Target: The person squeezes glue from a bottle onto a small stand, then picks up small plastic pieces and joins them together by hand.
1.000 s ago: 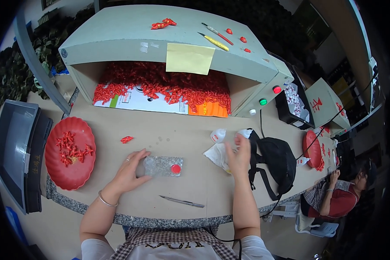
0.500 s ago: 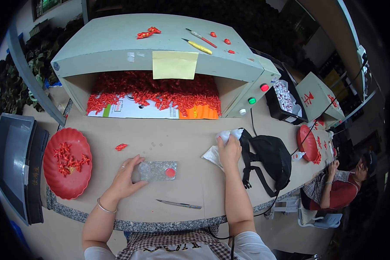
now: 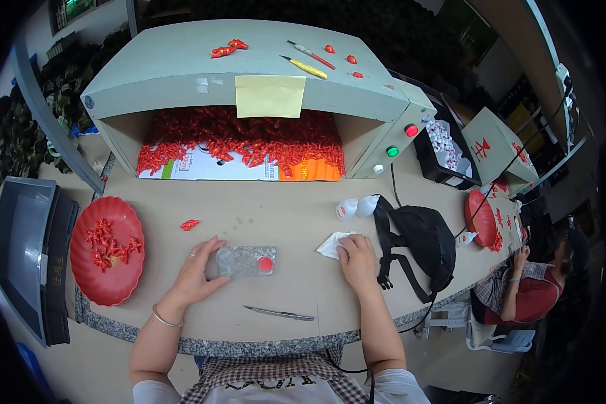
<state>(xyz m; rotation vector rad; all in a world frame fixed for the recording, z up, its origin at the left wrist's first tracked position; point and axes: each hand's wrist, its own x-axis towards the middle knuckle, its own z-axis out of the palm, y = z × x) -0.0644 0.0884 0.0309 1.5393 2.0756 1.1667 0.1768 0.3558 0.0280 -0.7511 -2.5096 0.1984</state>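
Observation:
My left hand (image 3: 196, 273) lies at the left end of a grey stone slab (image 3: 239, 261), thumb and fingers apart around that end. A round red spot or disc (image 3: 265, 263) sits at the slab's right end. My right hand (image 3: 359, 264) pinches the edge of a crumpled white cloth (image 3: 330, 246) on the table. Just beyond the cloth, two small white bottles (image 3: 347, 209) lie beside a black bag (image 3: 421, 242). A slim pointed metal tool (image 3: 279, 313) rests in front of the slab. One small red piece (image 3: 190, 225) lies beyond my left hand.
A grey-green box-shaped machine (image 3: 249, 60) stands at the back, heaped inside with small red pieces (image 3: 249, 138). At left are a red scalloped bowl (image 3: 108, 286) and grey bins (image 3: 23, 249). A black crate (image 3: 444, 176) stands back right; a co-worker (image 3: 532, 296) sits far right.
My right hand has left the white bottles and come nearer, onto the white cloth. The bottles now show uncovered. My left hand stays by the slab.

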